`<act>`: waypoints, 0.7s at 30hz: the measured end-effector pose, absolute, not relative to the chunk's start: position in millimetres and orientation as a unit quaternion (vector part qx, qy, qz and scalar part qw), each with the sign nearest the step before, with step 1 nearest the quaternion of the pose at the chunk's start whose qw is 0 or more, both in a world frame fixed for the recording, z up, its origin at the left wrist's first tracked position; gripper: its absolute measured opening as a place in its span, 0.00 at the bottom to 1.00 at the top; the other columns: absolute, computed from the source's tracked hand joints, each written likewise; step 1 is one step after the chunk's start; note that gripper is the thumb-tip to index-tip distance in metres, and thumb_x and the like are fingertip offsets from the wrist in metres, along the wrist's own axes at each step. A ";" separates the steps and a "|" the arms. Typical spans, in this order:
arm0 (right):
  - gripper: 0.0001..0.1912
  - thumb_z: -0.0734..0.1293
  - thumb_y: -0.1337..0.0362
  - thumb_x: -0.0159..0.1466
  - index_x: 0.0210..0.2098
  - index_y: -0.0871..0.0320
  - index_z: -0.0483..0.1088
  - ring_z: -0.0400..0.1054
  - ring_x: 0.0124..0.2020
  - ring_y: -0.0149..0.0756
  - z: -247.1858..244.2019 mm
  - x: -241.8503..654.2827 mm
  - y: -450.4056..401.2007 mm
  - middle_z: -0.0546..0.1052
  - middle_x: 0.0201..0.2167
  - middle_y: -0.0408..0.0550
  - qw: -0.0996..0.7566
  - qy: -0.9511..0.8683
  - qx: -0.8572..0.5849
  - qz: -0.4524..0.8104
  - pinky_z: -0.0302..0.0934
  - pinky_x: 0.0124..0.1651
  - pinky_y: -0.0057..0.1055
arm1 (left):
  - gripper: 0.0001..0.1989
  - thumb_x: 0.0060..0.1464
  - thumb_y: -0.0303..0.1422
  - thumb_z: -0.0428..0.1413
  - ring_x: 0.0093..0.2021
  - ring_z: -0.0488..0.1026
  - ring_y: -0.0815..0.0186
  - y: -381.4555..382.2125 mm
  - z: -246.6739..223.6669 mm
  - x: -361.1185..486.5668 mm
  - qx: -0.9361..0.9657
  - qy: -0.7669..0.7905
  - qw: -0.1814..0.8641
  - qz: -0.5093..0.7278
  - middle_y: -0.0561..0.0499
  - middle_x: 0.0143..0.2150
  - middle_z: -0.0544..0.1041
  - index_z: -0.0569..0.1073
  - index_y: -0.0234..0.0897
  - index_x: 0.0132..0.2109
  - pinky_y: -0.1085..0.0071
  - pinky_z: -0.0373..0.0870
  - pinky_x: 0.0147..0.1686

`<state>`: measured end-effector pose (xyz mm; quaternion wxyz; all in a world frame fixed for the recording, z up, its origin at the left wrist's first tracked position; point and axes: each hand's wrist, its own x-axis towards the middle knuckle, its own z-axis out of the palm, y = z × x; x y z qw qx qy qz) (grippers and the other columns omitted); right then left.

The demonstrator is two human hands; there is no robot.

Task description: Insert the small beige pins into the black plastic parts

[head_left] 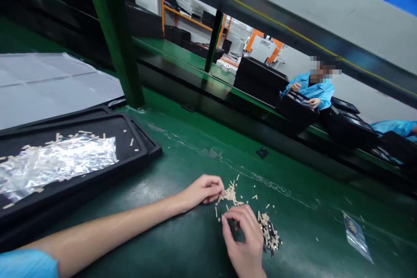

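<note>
My left hand has its fingers curled together at the left edge of a pile of small beige strips on the green table. What its fingertips hold, if anything, is too small to tell. Just below that pile, my right hand is bent with thumb and index tips brought together; whatever may be between them cannot be made out. A second pile, of beige and dark small pieces, lies right beside my right hand. A few loose strips are scattered between and around both piles.
At the left, a black tray holds a shiny clear bag and scattered strips. A small plastic bag lies right, a black piece farther back. A green post stands at the back left. People in blue work beyond the ledge.
</note>
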<state>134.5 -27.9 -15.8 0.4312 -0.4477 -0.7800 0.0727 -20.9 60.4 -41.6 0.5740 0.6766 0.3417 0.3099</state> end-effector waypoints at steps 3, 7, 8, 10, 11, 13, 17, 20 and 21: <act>0.06 0.62 0.75 0.58 0.31 0.58 0.65 0.65 0.27 0.33 -20.0 135.2 -27.0 0.70 0.25 0.47 0.430 -0.781 -0.448 0.070 0.61 0.30 0.31 | 0.10 0.56 0.33 0.45 0.29 0.65 0.69 93.4 -41.2 -24.7 0.668 0.451 0.442 0.393 0.51 0.29 0.68 0.69 0.34 0.35 0.73 0.64 0.31; 0.07 0.61 0.76 0.58 0.31 0.58 0.65 0.65 0.27 0.33 -26.3 132.1 -27.5 0.70 0.25 0.47 0.428 -0.785 -0.444 0.060 0.60 0.31 0.31 | 0.09 0.53 0.28 0.46 0.47 0.64 0.60 159.6 -36.7 -41.4 0.631 0.588 0.256 0.437 0.46 0.46 0.67 0.67 0.37 0.41 0.64 0.59 0.50; 0.07 0.61 0.76 0.58 0.30 0.58 0.65 0.65 0.27 0.33 -27.6 131.0 -28.0 0.70 0.25 0.46 0.427 -0.787 -0.442 0.057 0.60 0.31 0.31 | 0.10 0.52 0.27 0.47 0.51 0.61 0.57 174.8 -35.6 -46.0 0.616 0.620 0.218 0.435 0.44 0.50 0.65 0.66 0.37 0.43 0.61 0.56 0.52; 0.07 0.61 0.76 0.58 0.30 0.59 0.65 0.64 0.27 0.33 -29.7 129.1 -29.3 0.70 0.24 0.46 0.423 -0.790 -0.441 0.052 0.60 0.30 0.31 | 0.14 0.50 0.26 0.49 0.57 0.55 0.50 199.2 -34.0 -53.3 0.577 0.682 0.156 0.421 0.39 0.54 0.61 0.64 0.34 0.46 0.54 0.52 0.54; 0.06 0.61 0.76 0.57 0.30 0.59 0.65 0.64 0.27 0.33 -30.4 128.3 -29.9 0.70 0.24 0.46 0.422 -0.791 -0.440 0.049 0.60 0.30 0.30 | 0.16 0.49 0.26 0.49 0.58 0.53 0.48 208.2 -33.6 -55.9 0.557 0.710 0.133 0.411 0.36 0.56 0.59 0.63 0.31 0.48 0.51 0.50 0.54; 0.06 0.61 0.75 0.57 0.30 0.60 0.65 0.63 0.27 0.33 -31.2 127.2 -30.9 0.70 0.24 0.47 0.422 -0.792 -0.439 0.043 0.59 0.28 0.29 | 0.19 0.49 0.26 0.50 0.59 0.49 0.44 220.2 -33.1 -59.0 0.530 0.749 0.099 0.386 0.31 0.58 0.56 0.61 0.25 0.50 0.49 0.47 0.54; 0.06 0.60 0.75 0.57 0.30 0.60 0.65 0.63 0.26 0.33 -33.1 125.9 -31.0 0.70 0.23 0.46 0.435 -0.784 -0.442 0.029 0.58 0.27 0.29 | 0.24 0.52 0.30 0.51 0.61 0.44 0.45 232.1 -31.8 -64.0 0.541 0.769 0.073 0.332 0.27 0.61 0.50 0.57 0.16 0.52 0.52 0.45 0.56; 0.05 0.60 0.73 0.56 0.29 0.59 0.65 0.62 0.25 0.32 -38.4 125.0 -29.7 0.70 0.22 0.45 0.445 -0.776 -0.448 0.011 0.57 0.25 0.28 | 0.30 0.56 0.37 0.49 0.62 0.41 0.43 239.5 -27.6 -67.4 0.558 0.771 0.087 0.293 0.25 0.62 0.46 0.52 0.13 0.55 0.50 0.44 0.55; 0.04 0.61 0.73 0.55 0.29 0.59 0.65 0.62 0.24 0.31 -41.1 124.8 -29.2 0.70 0.22 0.45 0.445 -0.774 -0.451 0.006 0.57 0.25 0.27 | 0.31 0.57 0.38 0.49 0.62 0.41 0.42 241.4 -24.7 -67.6 0.560 0.774 0.096 0.280 0.25 0.62 0.44 0.51 0.13 0.56 0.48 0.44 0.54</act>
